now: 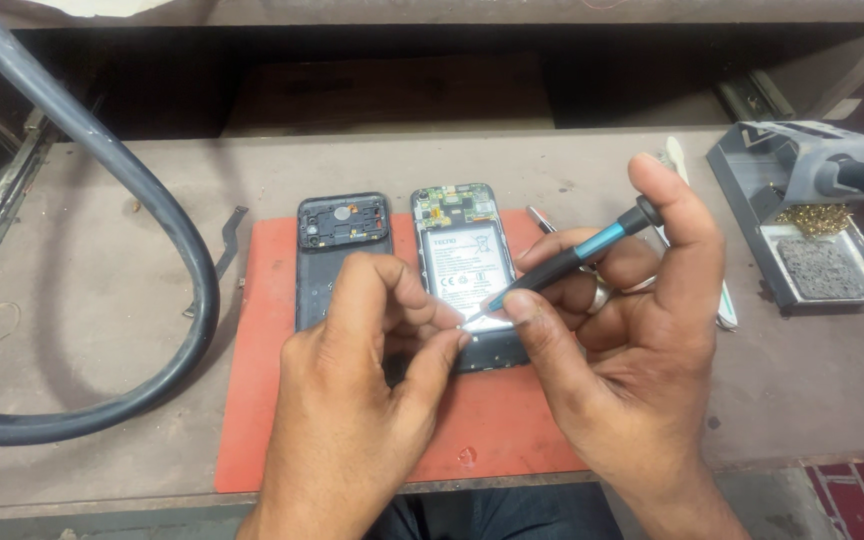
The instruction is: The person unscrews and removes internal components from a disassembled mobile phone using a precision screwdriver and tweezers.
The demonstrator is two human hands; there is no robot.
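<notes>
**Orange mat, open phone, small screwdriver at work**

Orange mat (pixel 282 400) lies on the brown workbench (pixel 102 300), and an opened phone (pixel 462 260) rests on it, near the middle. Its back is already off: the dark back cover (pixel 342 225) lies just beside it, on the left. The white battery and the green board at the top show, so the opening part looks done.

The right hand (pixel 622 350) pinches a thin screwdriver (pixel 567 262) with a black and blue handle. Its tip points down at the lower end of the phone. The left hand (pixel 352 400) has its fingers curled, pressing on that same end, close to the tip. Whether a screw is there I cannot tell.

The battery and board sit in place, so I think taking out the inside parts is left to do.

A thick grey hose (pixel 167 220) curves on the left. A grey soldering stand (pixel 802 210) sits well apart on the right.
</notes>
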